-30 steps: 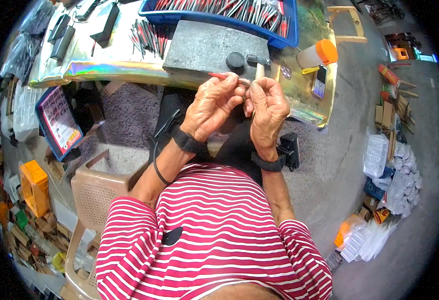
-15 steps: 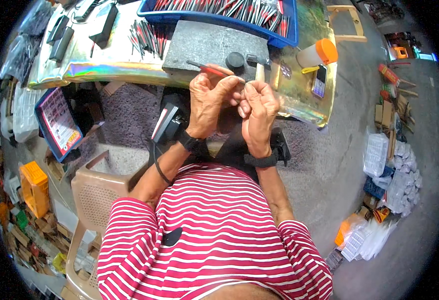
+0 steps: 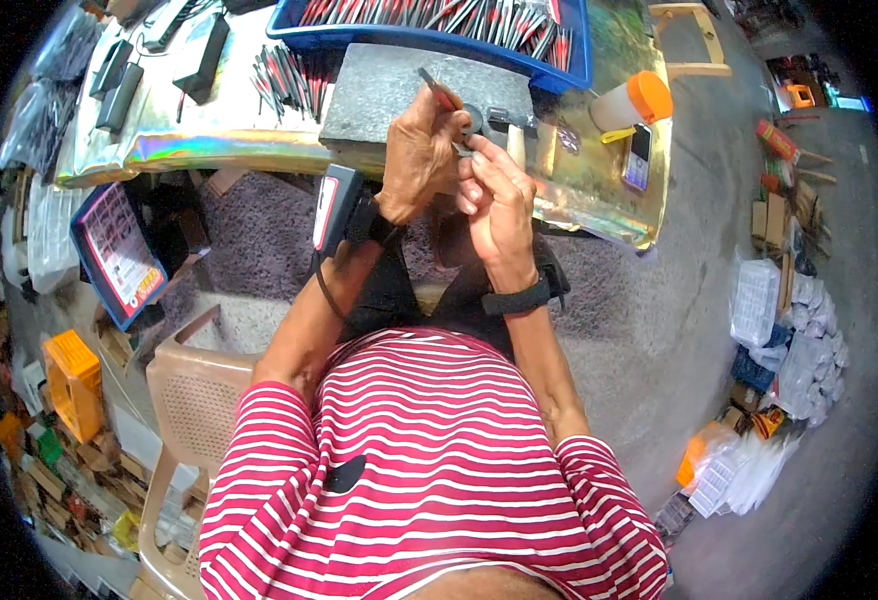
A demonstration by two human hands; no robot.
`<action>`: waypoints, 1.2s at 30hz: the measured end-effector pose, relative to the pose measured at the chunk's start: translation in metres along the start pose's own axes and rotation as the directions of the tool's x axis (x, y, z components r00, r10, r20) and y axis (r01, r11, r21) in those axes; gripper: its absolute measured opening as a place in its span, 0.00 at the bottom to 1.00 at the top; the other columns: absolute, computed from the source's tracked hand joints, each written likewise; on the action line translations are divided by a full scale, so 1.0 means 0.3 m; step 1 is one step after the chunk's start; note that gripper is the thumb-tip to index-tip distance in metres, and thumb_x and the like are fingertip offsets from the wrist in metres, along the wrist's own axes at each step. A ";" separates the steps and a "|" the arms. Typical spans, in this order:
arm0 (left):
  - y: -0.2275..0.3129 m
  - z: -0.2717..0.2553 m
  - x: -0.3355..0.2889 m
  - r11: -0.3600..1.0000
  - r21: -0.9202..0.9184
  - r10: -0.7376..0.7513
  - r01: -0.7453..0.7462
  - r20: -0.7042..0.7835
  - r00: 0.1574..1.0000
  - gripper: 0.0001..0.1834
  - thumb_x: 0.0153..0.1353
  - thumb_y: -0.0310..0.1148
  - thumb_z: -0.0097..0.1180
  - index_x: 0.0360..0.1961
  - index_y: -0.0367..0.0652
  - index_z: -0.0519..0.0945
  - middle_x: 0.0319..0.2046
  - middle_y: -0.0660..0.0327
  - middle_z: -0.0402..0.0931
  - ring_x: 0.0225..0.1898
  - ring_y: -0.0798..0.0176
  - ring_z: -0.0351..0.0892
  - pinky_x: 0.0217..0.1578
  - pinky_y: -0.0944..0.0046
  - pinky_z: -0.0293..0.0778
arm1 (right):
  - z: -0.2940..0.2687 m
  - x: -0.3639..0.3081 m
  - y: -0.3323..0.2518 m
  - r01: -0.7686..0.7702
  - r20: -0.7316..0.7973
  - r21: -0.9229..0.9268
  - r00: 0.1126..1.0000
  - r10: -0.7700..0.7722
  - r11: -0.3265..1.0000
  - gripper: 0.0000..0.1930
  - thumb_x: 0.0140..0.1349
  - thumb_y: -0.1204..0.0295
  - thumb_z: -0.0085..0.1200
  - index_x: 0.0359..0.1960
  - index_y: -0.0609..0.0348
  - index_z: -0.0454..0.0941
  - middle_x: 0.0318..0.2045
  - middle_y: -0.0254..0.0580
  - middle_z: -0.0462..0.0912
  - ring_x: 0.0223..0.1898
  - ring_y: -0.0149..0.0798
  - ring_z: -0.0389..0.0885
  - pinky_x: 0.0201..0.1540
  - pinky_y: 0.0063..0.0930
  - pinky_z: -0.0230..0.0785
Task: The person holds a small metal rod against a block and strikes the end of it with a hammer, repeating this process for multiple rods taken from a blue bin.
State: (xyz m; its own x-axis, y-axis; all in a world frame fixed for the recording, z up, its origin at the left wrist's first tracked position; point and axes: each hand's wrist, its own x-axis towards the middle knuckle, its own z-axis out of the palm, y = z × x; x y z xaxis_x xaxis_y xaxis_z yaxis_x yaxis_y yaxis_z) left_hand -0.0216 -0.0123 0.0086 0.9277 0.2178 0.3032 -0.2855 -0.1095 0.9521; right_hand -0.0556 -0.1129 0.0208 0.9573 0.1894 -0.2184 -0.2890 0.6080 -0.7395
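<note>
My left hand (image 3: 414, 160) is closed around a slim red-and-black pen-like piece (image 3: 445, 97), its dark end pointing up and away. My right hand (image 3: 501, 195) is closed in a pinch close beside the left fingers. Something small and pale (image 3: 462, 149) shows between the two hands, too small to name. Both hands are over the near edge of a grey stone slab (image 3: 379, 90). Behind the fingers a black round piece (image 3: 473, 117) is partly hidden. A small black block (image 3: 511, 118) and a pale stick-like handle (image 3: 517, 148) lie to its right.
A blue tray (image 3: 585, 50) full of red-and-black pieces stands beyond the slab. A loose pile of them (image 3: 294, 82) lies left, near black boxes (image 3: 200, 60). At right are an orange-lidded jar (image 3: 649, 100) and a phone (image 3: 639, 160). A plastic chair (image 3: 194, 390) stands lower left.
The pen-like piece has tilted from nearly level to steeply upward as my left hand turned. My right hand has shifted a little left, its fingers now stretched more toward the left hand.
</note>
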 end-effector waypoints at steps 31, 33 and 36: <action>-0.067 0.011 0.057 0.989 0.145 -0.020 0.005 0.102 0.995 0.05 0.48 0.23 0.52 0.26 0.39 0.69 0.18 0.55 0.73 0.23 0.60 0.76 0.23 0.65 0.69 | -0.285 -0.099 -0.054 0.031 -0.285 -0.380 0.947 -0.148 0.925 0.11 0.54 0.75 0.45 0.38 0.68 0.67 0.20 0.35 0.69 0.15 0.20 0.61 0.14 0.11 0.54; -0.069 0.009 0.058 0.991 0.130 -0.022 0.009 0.102 0.995 0.05 0.48 0.23 0.52 0.26 0.39 0.69 0.19 0.55 0.73 0.23 0.60 0.76 0.23 0.65 0.69 | -0.287 -0.095 -0.049 0.017 -0.276 -0.388 0.952 -0.133 0.922 0.10 0.54 0.76 0.45 0.38 0.67 0.68 0.20 0.34 0.69 0.15 0.21 0.61 0.15 0.11 0.53; -0.066 0.006 0.060 0.987 0.161 -0.010 -0.011 0.124 0.992 0.05 0.48 0.23 0.52 0.27 0.39 0.69 0.19 0.56 0.74 0.23 0.61 0.76 0.23 0.65 0.69 | -0.283 -0.088 -0.040 -0.011 -0.289 -0.438 0.949 -0.128 0.899 0.10 0.54 0.75 0.45 0.37 0.67 0.68 0.20 0.34 0.69 0.15 0.21 0.62 0.15 0.12 0.53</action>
State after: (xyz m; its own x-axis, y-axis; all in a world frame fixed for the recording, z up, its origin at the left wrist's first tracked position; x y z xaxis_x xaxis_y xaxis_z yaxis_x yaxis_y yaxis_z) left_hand 0.0011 -0.0079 -0.0048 0.9531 0.0970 0.2868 -0.2528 -0.2665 0.9301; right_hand -0.0768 -0.1906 -0.0185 0.9475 -0.1209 -0.2960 -0.2675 0.2069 -0.9411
